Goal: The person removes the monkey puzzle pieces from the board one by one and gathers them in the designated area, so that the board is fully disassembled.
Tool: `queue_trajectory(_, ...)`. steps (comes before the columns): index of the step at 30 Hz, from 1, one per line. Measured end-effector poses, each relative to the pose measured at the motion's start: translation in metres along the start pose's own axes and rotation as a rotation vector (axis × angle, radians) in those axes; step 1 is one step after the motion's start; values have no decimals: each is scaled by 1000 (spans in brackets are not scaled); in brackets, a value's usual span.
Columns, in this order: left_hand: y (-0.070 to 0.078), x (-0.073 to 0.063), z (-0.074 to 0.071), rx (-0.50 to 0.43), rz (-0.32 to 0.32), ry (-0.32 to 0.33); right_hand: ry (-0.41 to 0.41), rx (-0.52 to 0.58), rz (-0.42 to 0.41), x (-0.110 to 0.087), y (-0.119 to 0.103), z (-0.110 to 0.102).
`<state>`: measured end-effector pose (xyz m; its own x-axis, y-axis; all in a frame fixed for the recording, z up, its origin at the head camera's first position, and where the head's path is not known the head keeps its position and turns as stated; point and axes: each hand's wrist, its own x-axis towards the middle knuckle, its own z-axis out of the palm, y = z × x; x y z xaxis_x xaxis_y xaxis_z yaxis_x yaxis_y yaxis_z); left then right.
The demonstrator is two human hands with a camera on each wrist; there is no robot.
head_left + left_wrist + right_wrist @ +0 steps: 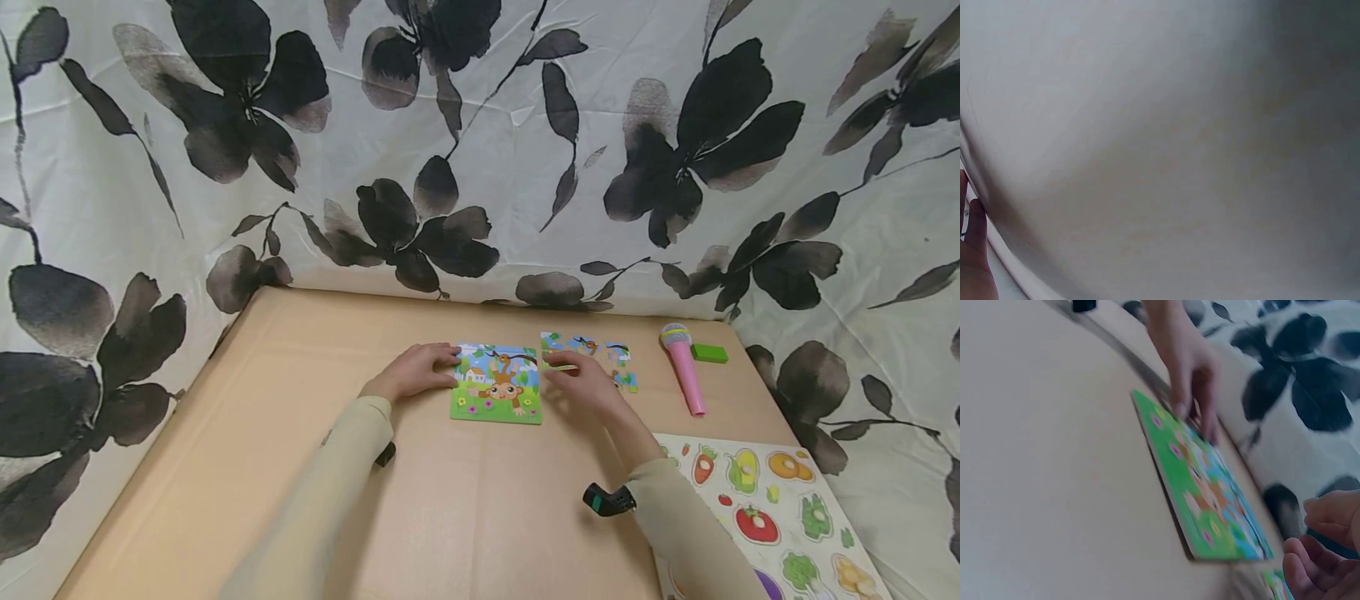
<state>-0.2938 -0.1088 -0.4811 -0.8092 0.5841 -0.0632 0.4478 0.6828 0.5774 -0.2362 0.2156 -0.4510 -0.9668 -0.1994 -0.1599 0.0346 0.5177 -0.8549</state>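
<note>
A square picture puzzle (495, 385) with a cartoon monkey on green grass lies flat on the table. My left hand (415, 372) rests at its left edge, thumb and fingertips touching it; the right wrist view shows this hand (1191, 375) from the far side. Just off the puzzle's right edge is my right hand (588, 385), its fingers loosely bent and nothing visible between them. Loose puzzle pieces (618, 353) lie beyond and beside that hand, partly hidden by it. In the left wrist view, only part of the left hand (974, 262) shows at the edge.
A pink toy microphone (684, 371) lies to the right, beside a green block (709, 354). Under the right forearm is a white sheet with vegetable pictures (757, 525). Flowered cloth (525, 150) hangs behind the tan table (465, 508).
</note>
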Motion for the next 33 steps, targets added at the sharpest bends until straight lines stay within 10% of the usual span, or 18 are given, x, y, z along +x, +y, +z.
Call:
queue_trajectory(14, -2, 1, 0, 2, 20, 2, -124, 31, -46, 17, -23, 73)
queue_trajectory(33, -3, 1, 0, 15, 48, 23, -159, 9, -47, 23, -21, 88)
